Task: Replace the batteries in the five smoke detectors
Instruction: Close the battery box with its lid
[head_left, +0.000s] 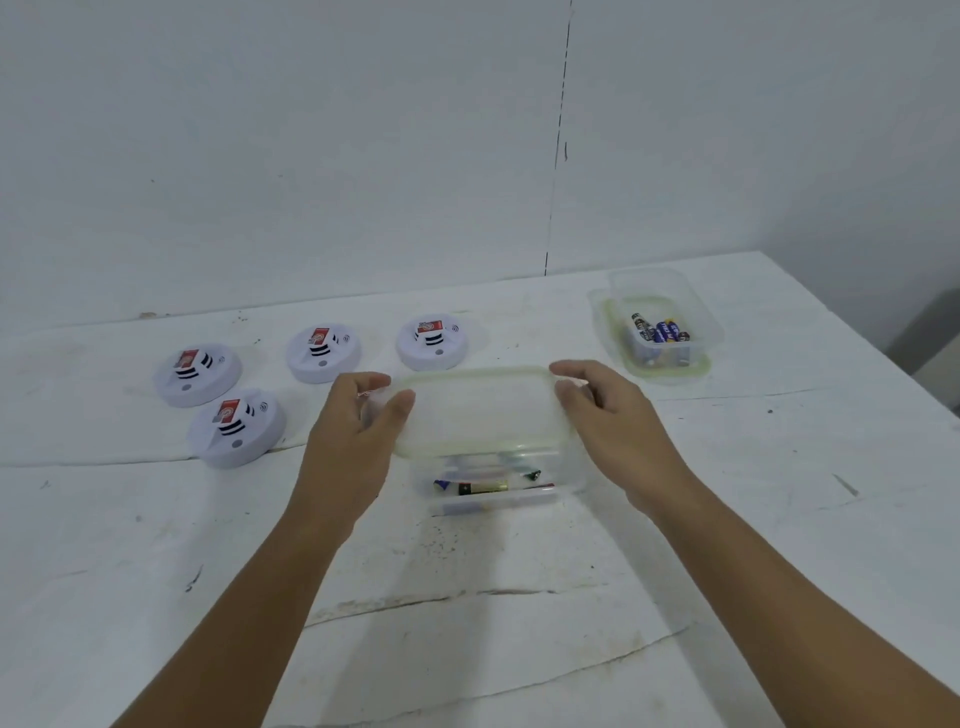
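Observation:
A clear plastic container (569, 480) with several batteries (483, 487) inside stands in the middle of the table. Above it, tilted, is its translucent lid (478, 410). My left hand (358, 415) grips the lid's left end and my right hand (602, 410) grips its right end. Several white round smoke detectors with red labels lie to the left: one at the far left (198, 375), one in front of it (236, 427), one further back (323, 353) and one nearest the lid (432, 341). A fifth is not in view.
A second clear container (696, 317) holding several batteries (658, 330) sits on its lid at the back right. The white table (467, 623) is scuffed and stained. A white wall stands behind, and the table's right edge drops off.

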